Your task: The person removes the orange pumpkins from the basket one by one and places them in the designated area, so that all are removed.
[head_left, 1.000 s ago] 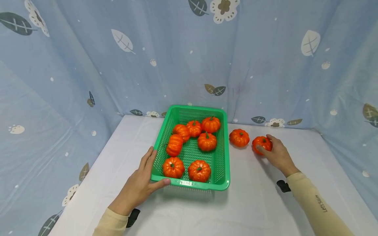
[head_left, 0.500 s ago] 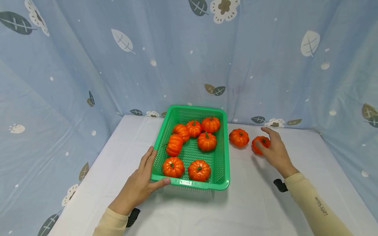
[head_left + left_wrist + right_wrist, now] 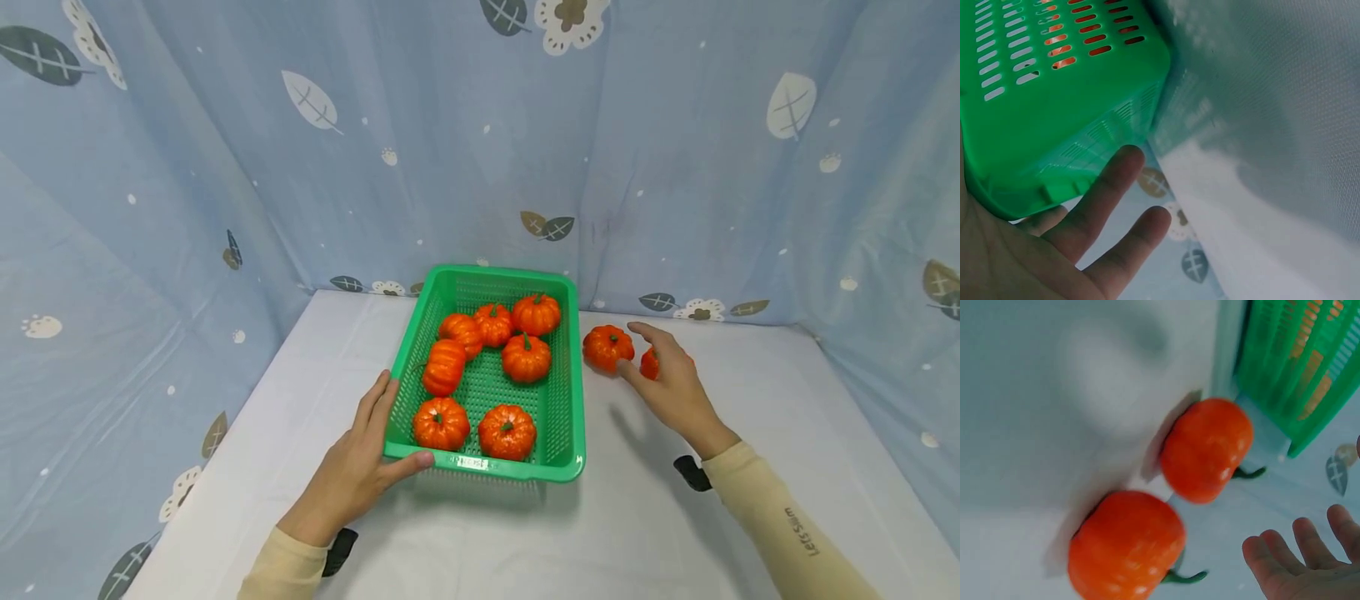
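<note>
My left hand (image 3: pixel 348 471) rests against the near left corner of a green plastic basket (image 3: pixel 517 472), thumb along the front rim, fingers on the left side. In the left wrist view its fingers (image 3: pixel 1100 209) lie extended by the basket's outer wall. Several small orange pumpkins (image 3: pixel 507 432) sit inside the basket. Two more are on the table right of it: one pumpkin (image 3: pixel 606 347) beside the basket, another pumpkin (image 3: pixel 649 363) partly hidden behind my right hand (image 3: pixel 675 392). That hand hovers with thumb and fingers spread. The right wrist view shows nothing in its fingers (image 3: pixel 1313 547).
A white cloth covers the table (image 3: pixel 622 533). Behind it and at the sides hangs a blue curtain (image 3: pixel 450 167) with leaf and flower prints, close to the basket's far end.
My right hand has come off the outer loose pumpkin, leaving it on the table, and moved left towards the one beside the basket. My left hand and the basket have stayed put.
</note>
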Available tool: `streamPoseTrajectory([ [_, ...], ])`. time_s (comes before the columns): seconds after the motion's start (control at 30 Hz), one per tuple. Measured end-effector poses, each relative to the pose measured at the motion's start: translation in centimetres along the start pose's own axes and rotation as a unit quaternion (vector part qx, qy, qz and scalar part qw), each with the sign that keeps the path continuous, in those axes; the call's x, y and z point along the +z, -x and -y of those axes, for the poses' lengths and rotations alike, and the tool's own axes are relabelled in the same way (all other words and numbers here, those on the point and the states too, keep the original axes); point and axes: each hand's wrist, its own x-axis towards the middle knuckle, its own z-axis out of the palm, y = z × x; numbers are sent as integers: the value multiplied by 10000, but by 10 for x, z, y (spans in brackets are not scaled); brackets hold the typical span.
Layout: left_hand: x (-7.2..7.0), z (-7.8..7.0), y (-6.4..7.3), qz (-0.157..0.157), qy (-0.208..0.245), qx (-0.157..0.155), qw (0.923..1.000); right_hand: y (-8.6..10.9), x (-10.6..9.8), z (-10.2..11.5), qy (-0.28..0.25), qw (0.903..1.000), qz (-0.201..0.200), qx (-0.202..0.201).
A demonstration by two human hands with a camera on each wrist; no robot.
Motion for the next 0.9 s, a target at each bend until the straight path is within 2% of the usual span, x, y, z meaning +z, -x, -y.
streamPoseTrajectory([
  [0.27, 0, 0, 0, -17, 44, 53, 10000, 3, 13, 26, -308, 9968, 23, -744],
  [0.43, 0, 0, -1, -42, 46, 75, 10000, 8, 25, 42, -419, 9921, 285, -1146],
  [0.6, 1, 0, -1, -49, 73, 58, 9999, 13, 37, 49, -228, 9898, 554, -1293],
  [0.73, 2, 0, -1, -22, 114, 34, 9999, 16, 44, 51, 44, 9893, 541, -1355],
  [0.9, 1, 0, 0, -37, 94, 27, 9999, 15, 48, 58, 146, 9880, 564, -1431],
])
